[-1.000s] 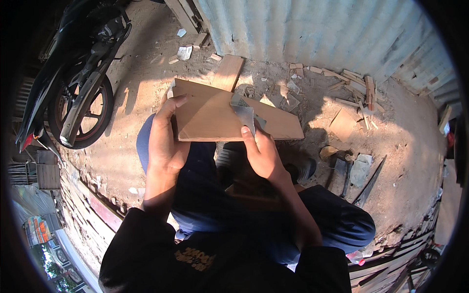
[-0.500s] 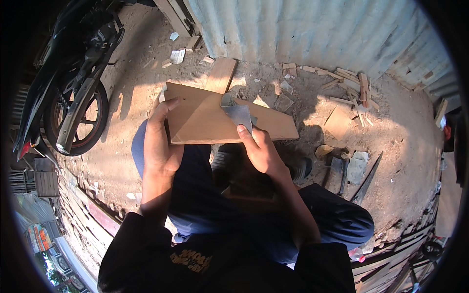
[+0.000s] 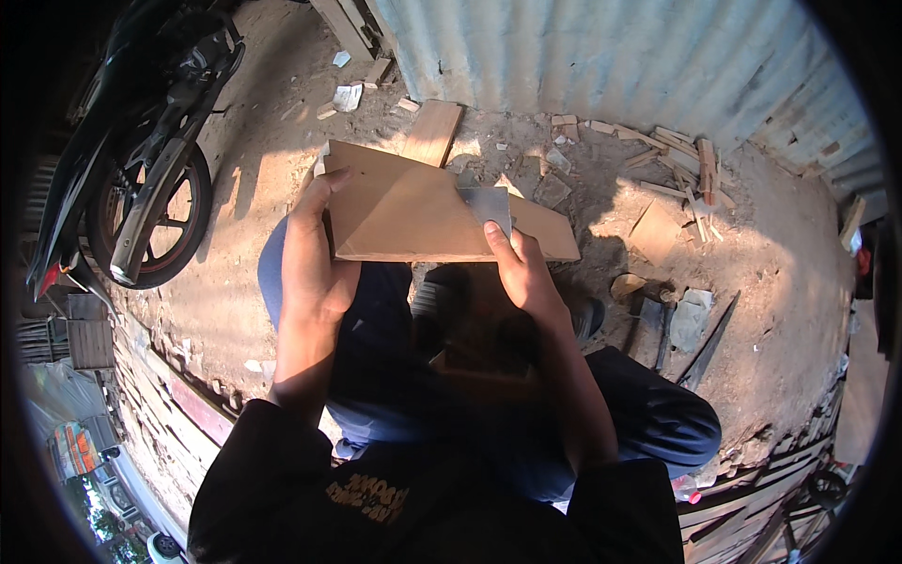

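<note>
A tapered wooden board (image 3: 404,207) with a smooth tan face is held up in front of me, above my knees. My left hand (image 3: 318,244) is closed round its wide left end, thumb on the face and the other fingers hidden behind. A grey piece of sandpaper (image 3: 487,209) lies against the board's face, right of the middle. My right hand (image 3: 524,268) pinches the sandpaper, its thumb on the lower corner; its other fingers are mostly hidden.
Beyond the board a wooden plank (image 3: 434,132) lies on the dirt ground. Wood offcuts (image 3: 681,169) are heaped by the corrugated metal wall (image 3: 601,56). To the right lie a handsaw (image 3: 709,343) and a grey sheet (image 3: 691,320). A motorcycle (image 3: 150,207) stands at left.
My right hand has moved the sandpaper a little to the right and up along the board; the sheet now stands straighter. My left hand keeps its hold.
</note>
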The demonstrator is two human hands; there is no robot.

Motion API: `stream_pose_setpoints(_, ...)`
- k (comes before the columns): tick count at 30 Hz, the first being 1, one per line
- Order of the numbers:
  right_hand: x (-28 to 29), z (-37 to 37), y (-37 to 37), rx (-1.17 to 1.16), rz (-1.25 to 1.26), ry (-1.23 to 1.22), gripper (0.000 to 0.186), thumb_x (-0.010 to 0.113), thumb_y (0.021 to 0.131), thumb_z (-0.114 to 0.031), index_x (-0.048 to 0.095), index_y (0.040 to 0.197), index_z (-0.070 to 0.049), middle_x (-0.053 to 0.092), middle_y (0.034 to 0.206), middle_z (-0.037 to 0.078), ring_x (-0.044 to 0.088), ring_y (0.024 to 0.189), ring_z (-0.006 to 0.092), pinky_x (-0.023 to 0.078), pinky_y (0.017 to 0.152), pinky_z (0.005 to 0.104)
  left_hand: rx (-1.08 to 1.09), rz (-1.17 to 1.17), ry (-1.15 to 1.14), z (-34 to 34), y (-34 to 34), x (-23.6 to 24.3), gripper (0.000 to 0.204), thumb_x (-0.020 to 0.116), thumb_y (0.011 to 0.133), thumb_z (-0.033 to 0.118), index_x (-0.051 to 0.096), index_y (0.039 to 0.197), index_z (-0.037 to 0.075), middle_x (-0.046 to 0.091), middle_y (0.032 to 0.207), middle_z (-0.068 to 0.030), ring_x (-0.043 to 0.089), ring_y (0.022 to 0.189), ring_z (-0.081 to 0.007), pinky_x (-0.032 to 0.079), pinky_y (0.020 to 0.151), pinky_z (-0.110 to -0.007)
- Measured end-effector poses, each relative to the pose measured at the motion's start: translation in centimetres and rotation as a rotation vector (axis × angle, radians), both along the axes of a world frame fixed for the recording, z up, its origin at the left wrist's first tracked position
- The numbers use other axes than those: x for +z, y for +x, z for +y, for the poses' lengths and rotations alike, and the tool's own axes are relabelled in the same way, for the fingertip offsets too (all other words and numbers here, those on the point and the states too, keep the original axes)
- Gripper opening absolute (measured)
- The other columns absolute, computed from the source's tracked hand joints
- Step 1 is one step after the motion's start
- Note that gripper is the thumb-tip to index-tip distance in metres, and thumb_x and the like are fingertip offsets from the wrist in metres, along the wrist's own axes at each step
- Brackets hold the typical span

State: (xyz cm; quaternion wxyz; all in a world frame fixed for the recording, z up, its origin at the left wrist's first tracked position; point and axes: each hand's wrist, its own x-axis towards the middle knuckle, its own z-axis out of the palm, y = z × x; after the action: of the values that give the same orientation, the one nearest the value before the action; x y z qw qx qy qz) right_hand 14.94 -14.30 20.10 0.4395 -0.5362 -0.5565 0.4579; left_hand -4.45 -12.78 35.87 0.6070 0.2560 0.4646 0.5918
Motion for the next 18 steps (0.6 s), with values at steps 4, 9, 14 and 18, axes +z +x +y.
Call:
stream_pose_setpoints(4,-9.8,1.3,5.8,-0.279,-0.239,-0.28,0.042,0.042,0.098,-0.033,0.057,0.089,0.005,0.059,0.07,0.017,0.052,0.063,0.0251,0.042,0.064,0.0387,0.011,0.031,-0.018,-0.3,0.3,0.2,0.027,0.055,0.087,0.02,0.055,0.106,0.001,0.059,0.101,-0.0084,0.057,0.097,-0.0187,0.042,0.086,-0.032)
stream_pose_setpoints(9,2.0,-1.0,0.1,0.063,-0.064,-0.017,0.04,0.04,0.099,-0.027,0.045,0.128,0.001,0.055,0.119,0.025,0.05,0.116,0.0375,0.037,0.097,0.041,0.027,0.023,-0.016,-0.7,-0.4,-0.2,0.027,0.053,0.088,0.02,0.055,0.106,0.0,0.06,0.102,-0.0085,0.057,0.097,-0.0185,0.042,0.086,-0.032)
stream_pose_setpoints(14,2.2,0.1,0.3,0.091,-0.129,-0.057,0.039,0.042,0.098,-0.028,0.046,0.124,0.002,0.055,0.115,0.027,0.05,0.111,0.0425,0.038,0.093,0.0421,-0.017,-0.008,-0.029,-0.4,-0.6,0.1,0.026,0.053,0.088,0.018,0.055,0.106,0.0,0.06,0.102,-0.0091,0.057,0.096,-0.0187,0.043,0.086,-0.032)
stream_pose_setpoints(18,-6.4,0.7,5.4,-0.067,-0.268,-0.229,0.04,0.039,0.098,-0.027,0.047,0.125,0.001,0.057,0.108,0.029,0.053,0.105,0.045,0.042,0.088,0.0421,0.009,-0.027,-0.033,-0.6,-0.1,0.5,0.025,0.053,0.088,0.018,0.055,0.105,0.0,0.06,0.101,-0.0089,0.058,0.095,-0.019,0.043,0.085,-0.031)
